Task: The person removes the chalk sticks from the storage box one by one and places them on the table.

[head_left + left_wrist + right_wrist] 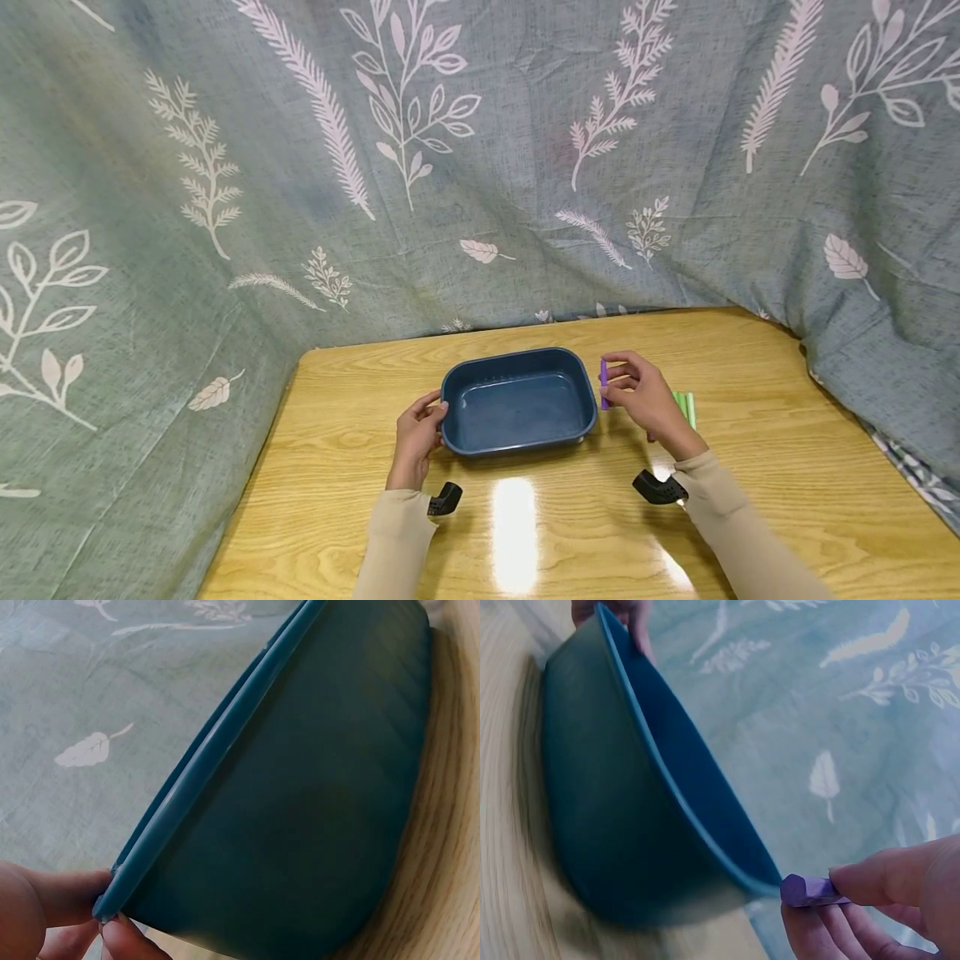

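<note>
A dark blue rectangular tub (517,408) with rounded corners stands on the wooden table, its inside bare. My left hand (420,433) grips the tub's left rim, thumb on top and fingers beneath, as the rim (187,765) shows in the left wrist view. Close by the tub's right end, my right hand (637,396) pinches a short purple stick (603,385) between thumb and fingers. Its six-sided end faces the camera in the right wrist view, where the stick (808,890) overlaps the tub's corner.
Several green sticks (684,407) lie side by side on the table, partly hidden behind my right wrist. A small dark purple piece (651,436) shows under that wrist. Patterned grey-green cloth (480,183) hangs behind and along both sides of the wooden table (787,467).
</note>
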Available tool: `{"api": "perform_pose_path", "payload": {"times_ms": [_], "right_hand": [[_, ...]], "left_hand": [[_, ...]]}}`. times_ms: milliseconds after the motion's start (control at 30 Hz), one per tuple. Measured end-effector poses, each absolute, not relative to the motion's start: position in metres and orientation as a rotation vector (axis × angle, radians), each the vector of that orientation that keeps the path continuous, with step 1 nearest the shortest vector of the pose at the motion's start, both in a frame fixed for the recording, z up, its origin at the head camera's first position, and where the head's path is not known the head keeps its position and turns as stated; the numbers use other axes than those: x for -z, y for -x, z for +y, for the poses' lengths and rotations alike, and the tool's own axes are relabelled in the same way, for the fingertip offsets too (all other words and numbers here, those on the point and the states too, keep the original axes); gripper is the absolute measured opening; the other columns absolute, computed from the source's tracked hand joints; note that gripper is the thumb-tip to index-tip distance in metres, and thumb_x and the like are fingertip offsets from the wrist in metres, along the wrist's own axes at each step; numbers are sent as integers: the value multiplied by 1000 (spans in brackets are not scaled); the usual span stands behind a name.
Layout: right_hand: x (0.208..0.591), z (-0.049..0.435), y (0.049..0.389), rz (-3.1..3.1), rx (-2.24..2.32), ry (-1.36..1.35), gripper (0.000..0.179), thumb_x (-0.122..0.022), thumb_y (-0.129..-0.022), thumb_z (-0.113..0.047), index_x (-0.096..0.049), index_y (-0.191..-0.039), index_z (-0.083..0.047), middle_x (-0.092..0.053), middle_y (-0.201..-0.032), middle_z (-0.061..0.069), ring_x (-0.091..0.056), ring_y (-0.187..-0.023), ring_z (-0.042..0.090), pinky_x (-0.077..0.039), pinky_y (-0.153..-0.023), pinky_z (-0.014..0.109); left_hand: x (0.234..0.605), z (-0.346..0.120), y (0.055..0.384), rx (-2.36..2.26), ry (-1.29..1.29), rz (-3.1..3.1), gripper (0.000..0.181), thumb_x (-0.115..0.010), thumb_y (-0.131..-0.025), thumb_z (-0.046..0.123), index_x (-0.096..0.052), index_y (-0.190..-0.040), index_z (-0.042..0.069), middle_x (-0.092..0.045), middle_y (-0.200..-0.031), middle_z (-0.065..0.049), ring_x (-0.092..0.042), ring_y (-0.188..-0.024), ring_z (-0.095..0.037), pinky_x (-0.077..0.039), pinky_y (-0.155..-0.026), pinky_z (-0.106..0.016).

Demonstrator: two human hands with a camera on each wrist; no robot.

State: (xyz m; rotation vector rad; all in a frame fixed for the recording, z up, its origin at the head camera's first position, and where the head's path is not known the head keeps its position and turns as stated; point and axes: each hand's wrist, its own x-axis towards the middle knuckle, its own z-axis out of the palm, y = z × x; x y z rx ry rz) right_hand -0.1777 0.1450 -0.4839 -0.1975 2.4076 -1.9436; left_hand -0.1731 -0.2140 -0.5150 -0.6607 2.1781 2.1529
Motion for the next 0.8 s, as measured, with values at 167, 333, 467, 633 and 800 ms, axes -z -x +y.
{"api": "perform_pose_path", "payload": {"times_ms": [167, 333, 467, 633, 800], "right_hand": [[487, 168, 174, 2468, 1871, 135, 51, -66, -102, 2, -48, -149, 3, -59, -130, 33, -67, -98, 12, -63, -82, 40], [490, 189, 169, 2533, 1793, 105, 53, -65, -104, -3, -45, -152, 4, -59, -132, 30, -65, -99, 10, -61, -82, 37], [494, 203, 165, 2563, 1759, 84, 55, -65, -104, -4, -43, -154, 4, -58, -133, 29, -63, -98, 3, -59, -81, 29], [499, 216, 161, 2571, 1763, 72, 56, -66, -104, -4, -42, -153, 6, -57, -134, 31, -61, -94, -4, -60, -80, 29], [503, 227, 159, 2578, 1754, 52, 56, -64, -104, -3, -41, -154, 7, -56, -135, 32, -60, -94, -7, -60, -80, 27]], "left_hand": [[514, -214, 173, -2165, 653, 2176, 37, -66, -105, 11, -65, -141, 2, -60, -98, -4, -58, -70, -13, -46, -52, -21], [514, -213, 173, -2166, 653, 2181, 36, -66, -105, 10, -65, -140, 2, -59, -96, -3, -59, -70, -13, -46, -52, -21], [515, -213, 173, -2164, 653, 2176, 36, -66, -105, 11, -65, -140, 2, -60, -96, -3, -59, -69, -12, -46, -53, -21], [516, -214, 174, -2168, 655, 2175, 37, -67, -105, 11, -65, -140, 2, -60, -96, -2, -59, -68, -12, -46, -52, -20], [516, -214, 174, -2172, 661, 2175, 36, -66, -105, 10, -65, -140, 2, -59, -95, -2, -60, -69, -12, -46, -52, -20]]}}
